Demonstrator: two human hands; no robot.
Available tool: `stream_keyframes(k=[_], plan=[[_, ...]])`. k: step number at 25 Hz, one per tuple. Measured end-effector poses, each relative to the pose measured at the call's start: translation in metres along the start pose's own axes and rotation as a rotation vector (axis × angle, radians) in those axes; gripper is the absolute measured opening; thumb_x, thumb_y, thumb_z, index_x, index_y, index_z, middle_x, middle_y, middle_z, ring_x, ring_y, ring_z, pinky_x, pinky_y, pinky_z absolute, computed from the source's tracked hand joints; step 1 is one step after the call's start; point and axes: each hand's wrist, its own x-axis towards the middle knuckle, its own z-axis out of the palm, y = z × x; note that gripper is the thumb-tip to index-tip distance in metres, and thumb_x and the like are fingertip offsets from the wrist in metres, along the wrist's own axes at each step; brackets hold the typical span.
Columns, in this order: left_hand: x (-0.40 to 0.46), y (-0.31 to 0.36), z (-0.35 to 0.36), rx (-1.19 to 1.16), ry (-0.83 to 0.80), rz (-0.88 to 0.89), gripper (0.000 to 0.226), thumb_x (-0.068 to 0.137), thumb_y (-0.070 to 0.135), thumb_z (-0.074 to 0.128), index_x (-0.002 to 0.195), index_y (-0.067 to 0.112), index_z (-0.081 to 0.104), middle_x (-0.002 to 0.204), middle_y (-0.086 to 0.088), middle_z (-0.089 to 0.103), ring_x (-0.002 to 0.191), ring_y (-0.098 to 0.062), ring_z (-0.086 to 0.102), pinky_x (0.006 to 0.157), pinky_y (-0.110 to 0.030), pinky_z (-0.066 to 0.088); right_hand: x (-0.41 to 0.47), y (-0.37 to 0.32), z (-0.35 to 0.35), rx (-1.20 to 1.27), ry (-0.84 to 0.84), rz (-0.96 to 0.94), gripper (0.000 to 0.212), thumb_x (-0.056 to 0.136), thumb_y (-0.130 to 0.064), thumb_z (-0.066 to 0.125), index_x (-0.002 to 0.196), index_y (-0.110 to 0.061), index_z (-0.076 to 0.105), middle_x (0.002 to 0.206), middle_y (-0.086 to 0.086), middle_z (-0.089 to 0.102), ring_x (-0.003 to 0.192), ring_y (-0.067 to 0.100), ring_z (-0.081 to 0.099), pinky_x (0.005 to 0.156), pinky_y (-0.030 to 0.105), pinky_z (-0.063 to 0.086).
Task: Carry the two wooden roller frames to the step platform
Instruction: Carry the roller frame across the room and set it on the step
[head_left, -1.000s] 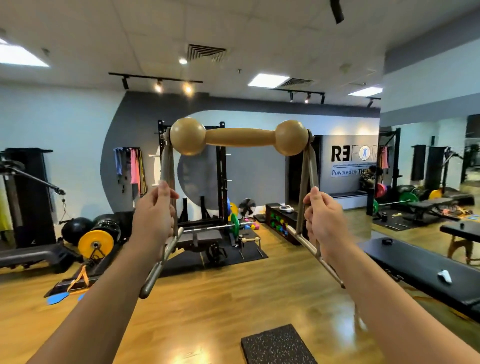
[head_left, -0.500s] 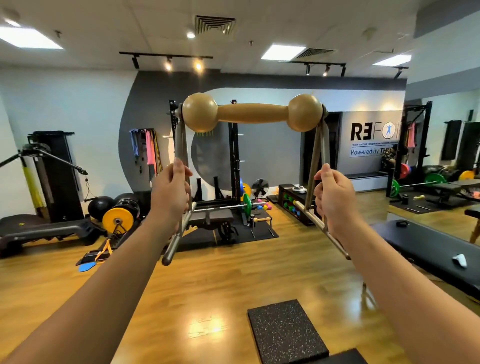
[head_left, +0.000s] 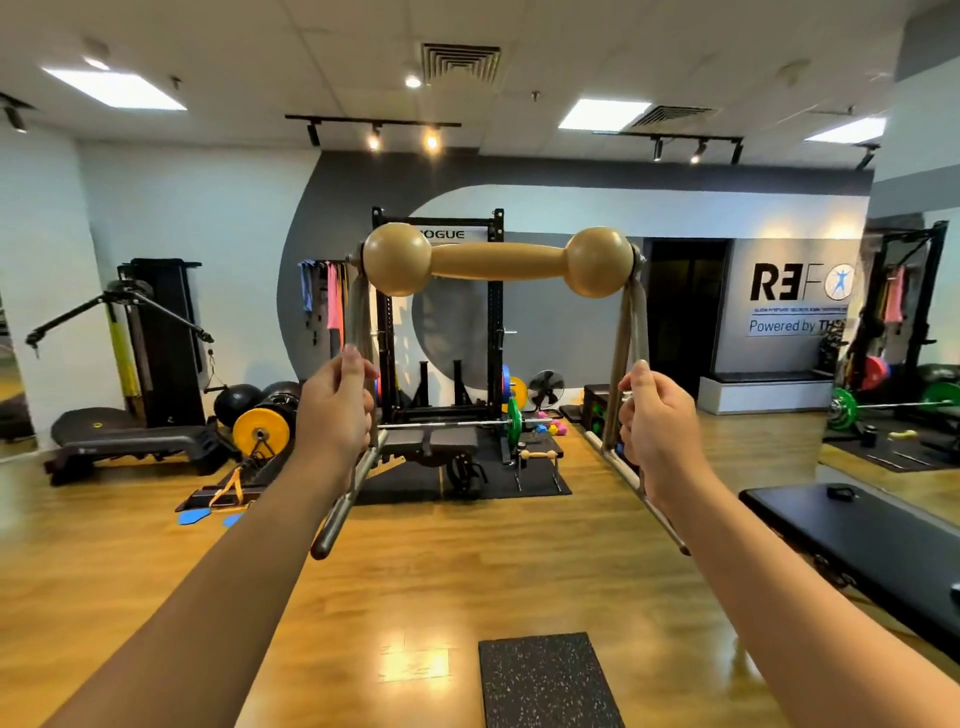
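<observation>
The roller frame (head_left: 498, 262) is up at eye level in mid-air, out in front of the person: a wooden roller with a ball at each end, hung between two metal side legs that run down to foot bars. It looks stiff all through, with nothing to flex or crush, and probably moderate in weight, since two outstretched arms carry it level. The varnished wood looks smooth and would likely turn on its axle, so it makes a poor grip; the side legs are the sound place to hold.

That is where both hands are. The left hand (head_left: 335, 410) is curled round the left leg, and the right hand (head_left: 655, 421) is wrapped round the right leg, each about halfway down, so the load sits evenly between them.

A second, smaller-looking roller frame (head_left: 537, 457) stands on the mat by the rack (head_left: 439, 322). A low black step platform (head_left: 130, 439) lies on the floor to the left, well apart from the hands. A speckled mat (head_left: 545, 680) lies on the floor just ahead.
</observation>
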Motion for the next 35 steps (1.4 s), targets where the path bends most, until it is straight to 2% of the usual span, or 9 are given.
stream_keyframes(k=[3,8,14,17,23,28,33,35], plan=[[0.013,-0.009,0.025,-0.013,-0.001,-0.012,0.046,0.105,0.056,0.042,0.094,0.017,0.063,0.052,0.011,0.043,0.042,-0.007,0.034,0.037,-0.023,0.029,0.024,0.009,-0.010,-0.012,0.014,-0.003,0.041,0.112,-0.041,0.040,0.087,-0.016,0.060,0.057,-0.008,0.043,0.048,0.005,0.037,0.043,0.019,0.033],[0.058,-0.042,0.052,0.008,0.013,-0.008,0.045,0.105,0.056,0.041,0.093,0.019,0.064,0.050,0.012,0.042,0.041,-0.006,0.033,0.037,-0.023,0.029,0.077,0.039,0.001,-0.037,0.026,-0.031,0.041,0.112,-0.040,0.040,0.086,-0.015,0.060,0.062,-0.003,0.044,0.055,0.012,0.038,0.052,0.029,0.032],[0.146,-0.102,0.073,-0.010,-0.014,-0.035,0.045,0.105,0.056,0.042,0.095,0.018,0.064,0.052,0.011,0.041,0.042,-0.006,0.033,0.037,-0.023,0.028,0.160,0.099,0.045,-0.090,0.078,-0.074,0.049,0.111,-0.041,0.042,0.092,0.000,0.062,0.061,-0.004,0.047,0.057,0.012,0.042,0.056,0.036,0.035],[0.201,-0.132,0.088,-0.027,-0.035,-0.035,0.044,0.107,0.051,0.042,0.096,0.015,0.063,0.052,0.011,0.039,0.041,-0.006,0.030,0.035,-0.022,0.024,0.211,0.132,0.070,-0.091,0.110,-0.067,0.051,0.110,-0.043,0.042,0.090,-0.002,0.062,0.053,-0.011,0.048,0.051,0.006,0.042,0.055,0.036,0.035],[0.294,-0.188,0.129,-0.038,-0.060,-0.056,0.042,0.108,0.049,0.043,0.097,0.015,0.064,0.056,0.006,0.037,0.043,-0.009,0.028,0.036,-0.023,0.022,0.302,0.187,0.102,-0.070,0.145,-0.057,0.054,0.107,-0.045,0.049,0.082,0.001,0.060,0.055,-0.007,0.044,0.058,0.017,0.039,0.061,0.041,0.033],[0.364,-0.238,0.191,-0.036,-0.032,-0.050,0.042,0.107,0.051,0.044,0.095,0.016,0.065,0.054,0.007,0.037,0.040,-0.008,0.028,0.036,-0.021,0.022,0.404,0.234,0.105,-0.040,0.114,-0.043,0.044,0.108,-0.042,0.049,0.078,-0.012,0.058,0.052,-0.010,0.041,0.052,0.011,0.035,0.051,0.031,0.028],[0.425,-0.282,0.259,-0.030,0.057,-0.030,0.045,0.105,0.055,0.046,0.092,0.017,0.065,0.051,0.008,0.036,0.039,-0.009,0.027,0.037,-0.021,0.022,0.513,0.276,0.099,-0.035,0.027,-0.055,0.045,0.108,-0.044,0.048,0.084,-0.008,0.059,0.050,-0.009,0.043,0.041,0.002,0.038,0.042,0.021,0.032],[0.453,-0.303,0.287,-0.034,0.069,-0.019,0.044,0.104,0.057,0.047,0.086,0.023,0.067,0.051,0.008,0.036,0.039,-0.009,0.027,0.037,-0.021,0.022,0.562,0.295,0.098,-0.020,-0.020,-0.045,0.047,0.107,-0.045,0.051,0.089,-0.002,0.060,0.054,-0.007,0.044,0.045,0.004,0.038,0.044,0.022,0.033]])
